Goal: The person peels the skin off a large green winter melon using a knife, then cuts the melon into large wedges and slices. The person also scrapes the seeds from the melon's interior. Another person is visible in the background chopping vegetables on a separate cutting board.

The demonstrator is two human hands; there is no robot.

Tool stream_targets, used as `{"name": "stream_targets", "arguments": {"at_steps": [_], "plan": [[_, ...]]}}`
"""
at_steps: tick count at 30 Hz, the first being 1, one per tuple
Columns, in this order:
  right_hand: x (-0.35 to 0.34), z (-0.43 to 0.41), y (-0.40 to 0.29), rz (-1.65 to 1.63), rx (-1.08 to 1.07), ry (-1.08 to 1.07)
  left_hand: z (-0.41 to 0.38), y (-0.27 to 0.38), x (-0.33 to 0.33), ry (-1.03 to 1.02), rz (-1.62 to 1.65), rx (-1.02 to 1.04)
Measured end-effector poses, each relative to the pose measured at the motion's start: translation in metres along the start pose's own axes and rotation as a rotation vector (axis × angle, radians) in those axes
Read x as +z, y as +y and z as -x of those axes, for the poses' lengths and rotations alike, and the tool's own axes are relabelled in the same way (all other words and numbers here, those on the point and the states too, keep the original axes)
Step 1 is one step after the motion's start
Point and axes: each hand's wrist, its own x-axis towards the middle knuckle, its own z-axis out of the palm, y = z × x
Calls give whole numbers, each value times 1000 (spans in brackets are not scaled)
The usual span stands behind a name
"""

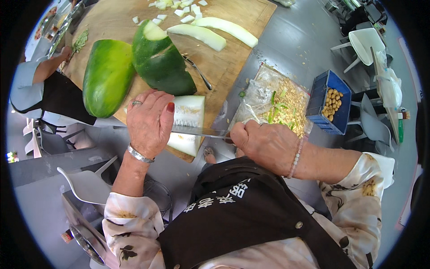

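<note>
My right hand (265, 138) grips the handle of a kitchen knife (205, 132). Its blade lies across a cut piece of winter melon (193, 102), whose pale, seedy inner side faces up. My left hand (147, 114) lies over the left part of that piece, fingers bent over it. The blade's far end goes out of sight at this hand; whether the palm also presses on the blade I cannot tell. Just beyond stand a dark green winter melon chunk (161, 67) and a lighter green melon half (107, 77), on the wooden cutting board (231, 70).
On the board lie a peeler (200, 72), long melon strips (228, 30) and diced pieces (179, 12). A sheet of scraps (285, 111) and a blue crate (327, 114) of potatoes (332, 102) are at right. A co-worker's arm (50, 69) handles greens (80, 40) at left.
</note>
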Motion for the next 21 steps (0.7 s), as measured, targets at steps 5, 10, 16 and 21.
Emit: {"name": "stream_targets", "arguments": {"at_steps": [5, 10, 16, 21], "plan": [[0, -3, 1, 46, 7, -40, 6, -1, 2, -61, 14, -52], [2, -6, 5, 61, 11, -37, 6, -2, 6, -69, 22, -56], [5, -6, 10, -9, -3, -47, -1, -1, 0, -172, 25, -90], [12, -7, 16, -29, 6, -46, -2, -7, 14, -171, 27, -69]]}}
